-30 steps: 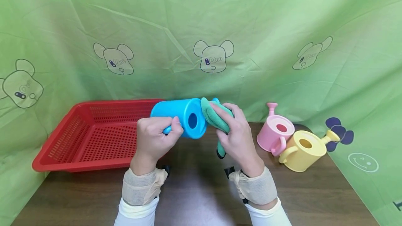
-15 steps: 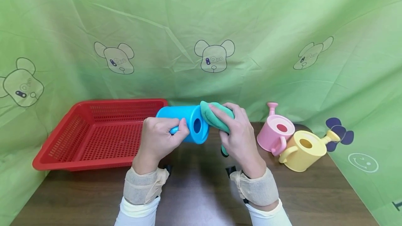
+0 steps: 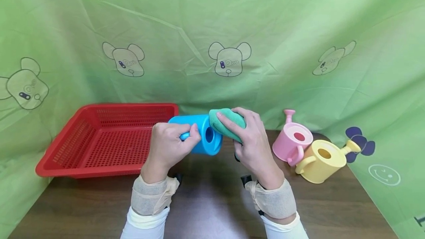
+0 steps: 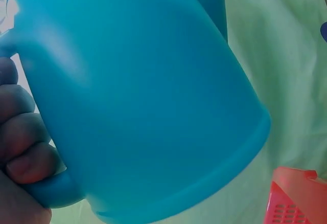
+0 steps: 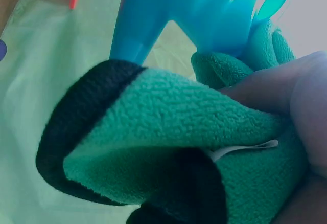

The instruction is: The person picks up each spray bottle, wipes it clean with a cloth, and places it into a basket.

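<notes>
My left hand grips the handle of a blue watering can, which is held up and tipped so its top opening faces right. In the left wrist view the fingers curl round that handle. A folded green cloth with a dark edge is bunched in my right hand. It touches the can at its top, right of the opening. The right wrist view shows the cloth hanging in a fold below the can's spout. Cloth and hand cover the spout in the head view.
A red perforated basket stands at the left on the brown table. On the right are a pink watering can and a yellow watering can, side by side. A green printed curtain hangs behind.
The blue can has moved a little right and down with my left hand, its opening turning further right. The cloth has slid slightly left over the can's top.
</notes>
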Available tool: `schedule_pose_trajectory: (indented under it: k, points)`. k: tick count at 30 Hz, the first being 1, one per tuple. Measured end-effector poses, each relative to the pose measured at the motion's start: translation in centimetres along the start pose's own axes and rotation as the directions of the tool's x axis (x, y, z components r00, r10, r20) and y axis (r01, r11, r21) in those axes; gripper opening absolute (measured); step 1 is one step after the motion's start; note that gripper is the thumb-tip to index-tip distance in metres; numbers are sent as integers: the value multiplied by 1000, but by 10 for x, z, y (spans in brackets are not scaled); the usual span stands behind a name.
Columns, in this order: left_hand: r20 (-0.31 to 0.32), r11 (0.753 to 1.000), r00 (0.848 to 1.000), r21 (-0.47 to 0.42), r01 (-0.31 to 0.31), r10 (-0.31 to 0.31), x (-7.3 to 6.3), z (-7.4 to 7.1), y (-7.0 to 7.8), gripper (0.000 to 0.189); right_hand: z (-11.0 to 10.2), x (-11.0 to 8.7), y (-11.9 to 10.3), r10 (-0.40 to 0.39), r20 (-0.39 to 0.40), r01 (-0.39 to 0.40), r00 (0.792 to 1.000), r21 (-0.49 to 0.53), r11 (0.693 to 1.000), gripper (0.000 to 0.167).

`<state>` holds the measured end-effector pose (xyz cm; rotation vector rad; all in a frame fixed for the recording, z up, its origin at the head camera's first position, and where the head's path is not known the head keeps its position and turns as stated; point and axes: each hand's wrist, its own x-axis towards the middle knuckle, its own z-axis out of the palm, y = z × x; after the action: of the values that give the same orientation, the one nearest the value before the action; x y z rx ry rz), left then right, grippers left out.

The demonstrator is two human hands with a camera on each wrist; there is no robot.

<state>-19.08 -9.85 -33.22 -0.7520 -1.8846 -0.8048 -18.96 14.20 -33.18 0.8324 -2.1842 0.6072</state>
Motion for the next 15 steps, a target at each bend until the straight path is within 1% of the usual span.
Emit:
schedule_pose_trajectory:
  k: [5,10,15]
  points:
    - [-19,998,998,-35,57,-57,1,0,2,46,-1,-1,2,-14,15,14,1000,-5,1000,77]
    - [-44,994,993,-16,107,-107,0,2,4,45,-3,-1,1,-4,55,4,998,-12,1000,80]
    - [-98,989,985,-7,144,-145,0,2,5,45,-4,-1,2,-2,77,2,997,-12,1000,80]
